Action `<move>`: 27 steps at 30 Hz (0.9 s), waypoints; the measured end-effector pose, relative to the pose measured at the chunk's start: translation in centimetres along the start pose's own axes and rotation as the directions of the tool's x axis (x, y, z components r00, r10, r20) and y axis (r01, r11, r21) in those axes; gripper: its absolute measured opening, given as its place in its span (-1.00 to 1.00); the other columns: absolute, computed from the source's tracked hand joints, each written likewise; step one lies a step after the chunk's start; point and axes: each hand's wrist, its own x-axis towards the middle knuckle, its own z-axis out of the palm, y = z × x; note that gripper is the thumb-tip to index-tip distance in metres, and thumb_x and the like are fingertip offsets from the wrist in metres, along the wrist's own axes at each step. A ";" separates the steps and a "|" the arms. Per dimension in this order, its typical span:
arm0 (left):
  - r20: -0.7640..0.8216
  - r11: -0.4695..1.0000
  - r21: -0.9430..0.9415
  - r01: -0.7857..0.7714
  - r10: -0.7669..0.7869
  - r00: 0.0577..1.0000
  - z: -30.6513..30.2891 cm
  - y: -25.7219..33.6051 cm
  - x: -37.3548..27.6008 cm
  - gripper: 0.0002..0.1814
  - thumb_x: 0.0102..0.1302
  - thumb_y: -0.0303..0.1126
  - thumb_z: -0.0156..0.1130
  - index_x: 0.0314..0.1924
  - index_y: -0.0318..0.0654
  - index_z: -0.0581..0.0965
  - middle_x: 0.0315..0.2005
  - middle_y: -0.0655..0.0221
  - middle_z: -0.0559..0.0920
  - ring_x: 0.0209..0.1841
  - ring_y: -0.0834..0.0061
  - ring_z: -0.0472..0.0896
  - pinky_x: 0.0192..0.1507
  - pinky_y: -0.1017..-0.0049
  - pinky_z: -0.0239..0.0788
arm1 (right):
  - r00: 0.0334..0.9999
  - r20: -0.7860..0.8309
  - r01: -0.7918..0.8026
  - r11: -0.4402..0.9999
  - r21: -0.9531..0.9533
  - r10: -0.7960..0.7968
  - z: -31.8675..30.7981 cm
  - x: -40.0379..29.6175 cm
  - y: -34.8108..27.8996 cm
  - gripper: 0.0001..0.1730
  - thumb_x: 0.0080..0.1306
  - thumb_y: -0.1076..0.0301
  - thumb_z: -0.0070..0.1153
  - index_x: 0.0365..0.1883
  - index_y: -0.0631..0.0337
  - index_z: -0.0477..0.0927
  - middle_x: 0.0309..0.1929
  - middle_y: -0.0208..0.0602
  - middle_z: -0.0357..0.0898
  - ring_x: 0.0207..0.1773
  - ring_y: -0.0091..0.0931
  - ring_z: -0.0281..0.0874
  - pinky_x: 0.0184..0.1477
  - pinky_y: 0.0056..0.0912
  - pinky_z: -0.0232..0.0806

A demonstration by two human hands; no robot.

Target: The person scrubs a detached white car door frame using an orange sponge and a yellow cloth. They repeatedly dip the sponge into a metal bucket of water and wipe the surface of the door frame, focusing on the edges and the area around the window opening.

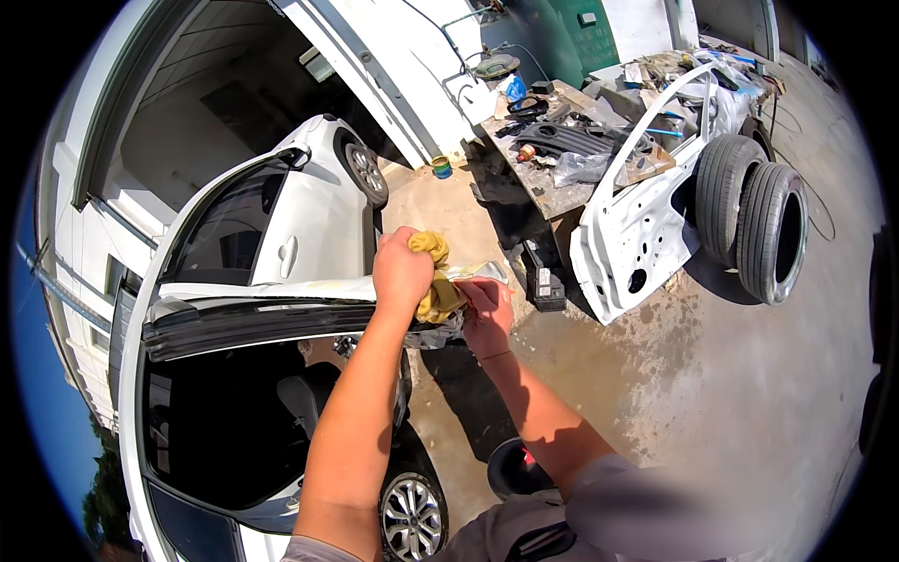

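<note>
My left hand [404,272] is closed in a fist around a yellow cloth [439,298], at the outer edge of a white car's open door [316,289]. The cloth hangs down from the fist along that edge. Close beside it, the bent fingers of my right hand [488,312] touch the cloth or the door edge; whether they grip anything is hidden. The door is seen nearly edge-on, with a black trim strip [260,319] along it. Pale smears mark its white surface. Behind my left forearm lies the dark cabin opening, with a seat [302,397] inside.
A black bucket [516,469] stands by my legs, near the car's rear wheel [414,516]. To the right, a removed white door panel [639,253] leans against a cluttered workbench [562,200], beside upright tyres [772,232]. A small tin [441,167] sits by the wall.
</note>
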 end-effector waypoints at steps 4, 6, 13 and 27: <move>-0.096 0.970 -0.240 0.024 -0.049 0.994 1.8 -3.2 1.8 -0.65 0.13 -0.63 0.15 -0.06 -0.41 0.66 -0.21 0.17 0.73 -0.19 0.28 0.70 -0.04 0.33 0.53 | 0.991 -0.123 -0.050 0.996 0.078 0.059 1.9 -0.1 -3.2 -0.56 0.12 0.71 0.12 -0.07 0.15 0.76 -0.07 -0.20 0.73 0.01 -0.12 0.69 0.08 -0.10 0.54; -0.038 0.942 -0.324 0.090 -0.108 0.993 2.5 -4.3 2.2 -0.67 0.16 -0.56 0.20 -0.06 -0.35 0.70 -0.11 0.07 0.70 0.00 0.07 0.67 0.13 0.23 0.49 | 0.996 -0.087 -0.027 0.996 0.083 0.034 1.1 -0.1 -3.6 -0.63 0.14 0.67 0.13 -0.11 0.21 0.76 -0.03 -0.17 0.75 0.03 -0.12 0.70 0.10 -0.13 0.56; 0.071 0.907 -0.397 0.141 -0.123 0.990 1.8 -2.7 1.3 -0.68 0.15 -0.58 0.18 -0.07 -0.37 0.69 -0.11 0.10 0.73 -0.05 0.15 0.72 0.09 0.28 0.52 | 0.989 -0.143 -0.022 0.998 0.058 0.030 1.2 -0.6 -2.8 -0.51 0.04 0.66 0.19 -0.01 0.19 0.76 -0.06 -0.26 0.71 0.06 -0.18 0.68 0.14 -0.17 0.57; 0.144 0.869 -0.463 0.175 -0.121 0.982 0.7 -0.4 0.8 -0.68 0.18 -0.66 0.13 -0.08 -0.39 0.67 -0.29 0.32 0.73 -0.25 0.43 0.67 -0.08 0.42 0.52 | 0.989 -0.129 -0.074 0.997 0.003 0.073 2.0 -0.3 -2.2 -0.57 0.11 0.64 0.17 -0.04 0.22 0.78 -0.07 -0.21 0.72 0.04 -0.17 0.68 0.11 -0.15 0.55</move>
